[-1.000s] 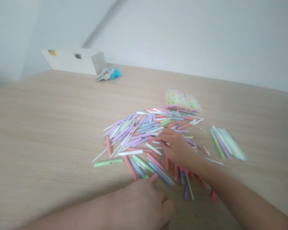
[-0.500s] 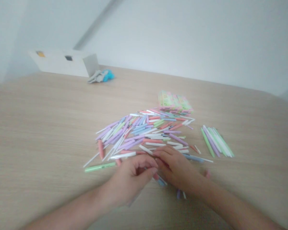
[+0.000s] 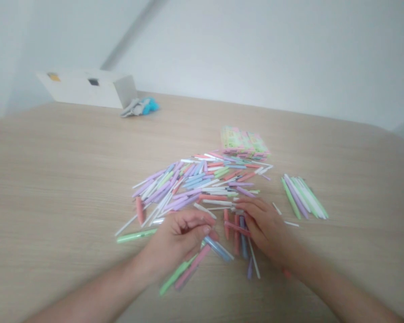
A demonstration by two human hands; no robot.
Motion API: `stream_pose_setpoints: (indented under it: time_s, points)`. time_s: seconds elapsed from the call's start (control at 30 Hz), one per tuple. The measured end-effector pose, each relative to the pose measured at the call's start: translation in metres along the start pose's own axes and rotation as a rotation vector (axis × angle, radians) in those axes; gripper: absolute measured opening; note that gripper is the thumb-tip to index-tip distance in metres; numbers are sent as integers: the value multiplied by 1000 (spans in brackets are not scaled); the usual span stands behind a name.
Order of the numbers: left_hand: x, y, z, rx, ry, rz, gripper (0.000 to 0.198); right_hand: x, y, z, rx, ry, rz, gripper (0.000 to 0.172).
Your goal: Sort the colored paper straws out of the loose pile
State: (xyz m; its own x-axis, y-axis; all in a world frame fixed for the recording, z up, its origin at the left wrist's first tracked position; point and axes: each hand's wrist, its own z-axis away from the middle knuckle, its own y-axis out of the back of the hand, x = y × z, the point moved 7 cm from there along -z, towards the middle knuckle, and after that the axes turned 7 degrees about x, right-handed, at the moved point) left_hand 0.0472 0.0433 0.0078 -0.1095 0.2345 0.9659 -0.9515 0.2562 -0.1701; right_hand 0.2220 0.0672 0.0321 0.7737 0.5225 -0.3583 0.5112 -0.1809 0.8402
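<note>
My left hand [image 3: 183,233] is closed, thumb and fingers pinched over the near left of the pile. Whatever the fingertips hold is too blurred to make out. A green pen barrel [image 3: 177,276] and a pink pen barrel [image 3: 192,268] show below that hand; whether it holds them I cannot tell. Just right of them lies a blue pen barrel [image 3: 218,249]. My right hand [image 3: 264,222] reaches over the near right of the pile, fingers stretched out and thumb apart, touching small pieces. A pink piece [image 3: 237,228] lies crosswise by its thumb, over red and blue barrels.
Loose pastel pen barrels and white sticks form a wide pile [image 3: 195,181]. Several pens [image 3: 305,197] lie side by side at right. Behind the pile sits a stack of printed pink and green packs [image 3: 244,142]. A white box [image 3: 87,92] and crumpled grey-blue cloth [image 3: 141,106] stand far left.
My hands have moved apart: the left slightly left, the right to the right. Red and blue barrels between them, and the green and pink barrels below my left hand, now show.
</note>
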Motion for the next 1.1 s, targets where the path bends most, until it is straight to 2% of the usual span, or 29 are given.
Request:
stream_pose_setpoints:
  time_s: [0.17,0.27,0.43,0.6,0.7,0.83,0.9,1.0,1.1]
  points:
    - [0,0,-1,14,-5,-18,25,58,17,-7,100,-199,159,42]
    - [3,-1,-2,21,-16,-17,24,76,9,-7,17,-167,199,44]
    - [3,1,-3,40,-39,-56,21,55,-13,-1,-128,9,132,45]
    - [-4,4,-3,20,-39,-104,22,37,-19,-2,-165,12,95,46]
    - [-8,5,-3,7,-20,-98,21,45,-6,-11,-128,-28,17,46]
    - [-10,11,-4,59,25,-7,21,94,43,-28,173,-345,6,40]
    - [-9,15,-5,110,43,49,22,115,59,-30,254,-464,17,37]
    - [-5,21,-6,189,50,95,23,129,65,-32,265,-512,9,35]
    - [-4,23,-7,217,66,141,25,127,60,-33,238,-485,0,33]
